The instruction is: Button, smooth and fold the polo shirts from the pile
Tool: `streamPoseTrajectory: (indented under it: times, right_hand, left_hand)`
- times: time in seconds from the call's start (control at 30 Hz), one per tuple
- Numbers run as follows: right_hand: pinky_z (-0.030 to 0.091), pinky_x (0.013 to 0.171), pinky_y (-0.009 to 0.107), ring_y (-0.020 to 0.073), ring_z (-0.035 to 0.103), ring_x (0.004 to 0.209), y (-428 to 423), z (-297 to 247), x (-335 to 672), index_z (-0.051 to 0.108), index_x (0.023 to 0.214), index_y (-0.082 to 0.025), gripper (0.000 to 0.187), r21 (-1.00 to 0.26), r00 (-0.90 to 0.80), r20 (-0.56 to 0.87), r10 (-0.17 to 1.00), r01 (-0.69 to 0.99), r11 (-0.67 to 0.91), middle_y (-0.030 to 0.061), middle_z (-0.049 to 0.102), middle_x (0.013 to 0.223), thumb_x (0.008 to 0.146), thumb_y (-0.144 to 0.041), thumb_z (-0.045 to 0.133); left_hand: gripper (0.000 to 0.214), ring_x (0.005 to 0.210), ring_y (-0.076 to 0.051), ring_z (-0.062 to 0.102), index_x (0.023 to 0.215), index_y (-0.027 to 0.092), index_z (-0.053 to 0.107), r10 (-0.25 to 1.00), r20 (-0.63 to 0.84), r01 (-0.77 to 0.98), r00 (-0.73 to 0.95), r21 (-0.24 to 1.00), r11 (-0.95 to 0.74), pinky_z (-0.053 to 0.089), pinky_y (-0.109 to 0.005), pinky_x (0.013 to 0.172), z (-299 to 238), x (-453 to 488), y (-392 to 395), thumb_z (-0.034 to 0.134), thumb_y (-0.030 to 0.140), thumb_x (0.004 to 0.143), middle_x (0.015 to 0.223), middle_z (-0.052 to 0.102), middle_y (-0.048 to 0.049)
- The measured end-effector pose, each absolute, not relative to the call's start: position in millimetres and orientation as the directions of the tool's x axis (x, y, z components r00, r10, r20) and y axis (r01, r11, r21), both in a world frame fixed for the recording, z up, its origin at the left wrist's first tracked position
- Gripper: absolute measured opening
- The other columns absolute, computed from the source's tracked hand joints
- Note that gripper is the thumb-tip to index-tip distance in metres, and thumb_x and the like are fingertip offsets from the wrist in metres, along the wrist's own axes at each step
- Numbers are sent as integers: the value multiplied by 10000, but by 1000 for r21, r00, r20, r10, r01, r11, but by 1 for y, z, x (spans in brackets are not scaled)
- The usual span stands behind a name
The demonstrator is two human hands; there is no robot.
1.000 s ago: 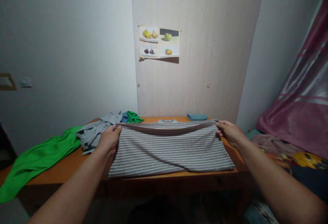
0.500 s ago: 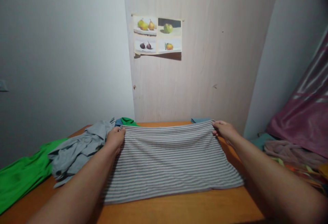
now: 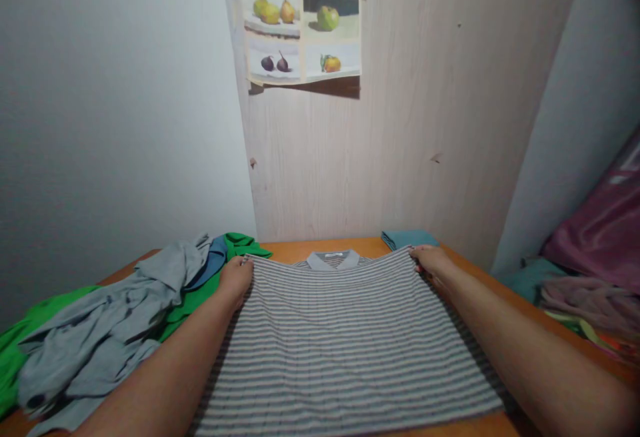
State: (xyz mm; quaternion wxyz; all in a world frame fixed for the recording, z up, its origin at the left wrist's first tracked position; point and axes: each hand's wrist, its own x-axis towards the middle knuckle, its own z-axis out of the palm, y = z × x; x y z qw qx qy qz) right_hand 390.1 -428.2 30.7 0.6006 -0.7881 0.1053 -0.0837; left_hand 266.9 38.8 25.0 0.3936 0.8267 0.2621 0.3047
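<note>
A grey-and-white striped polo shirt (image 3: 335, 337) spreads over the orange-brown table (image 3: 287, 248), its grey collar (image 3: 331, 261) showing at the far side. My left hand (image 3: 237, 281) is closed on the shirt's upper left corner. At the upper right corner, my right hand (image 3: 431, 263) pinches the fabric. Between the two hands the cloth is pulled fairly taut, with its far edge sagging slightly in the middle. The near part of the shirt runs toward the bottom of the view.
Crumpled grey clothing (image 3: 115, 317) lies at the left with green garments (image 3: 30, 337) around it. A folded blue-teal cloth (image 3: 407, 239) sits at the table's back right. Farther right are a pinkish folded fabric (image 3: 590, 300) and a purple cloth (image 3: 595, 243). A fruit poster (image 3: 303, 37) hangs on the wall.
The shirt's collar has come into view beyond the far edge. The shirt now reaches nearer to me, both hands still holding its corners. The camera view has tipped downward and moved closer.
</note>
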Motion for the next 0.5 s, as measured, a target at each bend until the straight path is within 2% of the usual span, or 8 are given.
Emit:
streamPoseTrajectory:
  times: [0.23,0.4,0.5]
  right_hand:
    - [385,429,214,123,500,434,-426,21,432,638,794,-187,134,-919,936,128,-328,-12,-393,-22,553,520,865,-301,631]
    - [377,471,232,156,555,488,-420,18,459,706,896,-168,229,-831,919,217,-330,-3,-556,-2,585,521,901,-347,563]
    - [378,500,248,173,565,502,-417,13,469,730,893,-176,239,-760,923,234,-306,-23,-650,3,587,502,890,-352,568]
  left_hand:
    - [245,827,-236,682,892,186,633,691,308,203,654,809,-552,491,-301,663,22,306,52,454,352,899,887,724,-84]
    - [247,895,-272,689,904,176,635,704,296,283,645,764,-580,500,-329,721,18,333,59,446,334,916,958,728,-124]
    - [247,929,-308,691,928,166,639,696,280,334,661,721,-607,503,-361,744,9,343,60,449,324,917,995,727,-164]
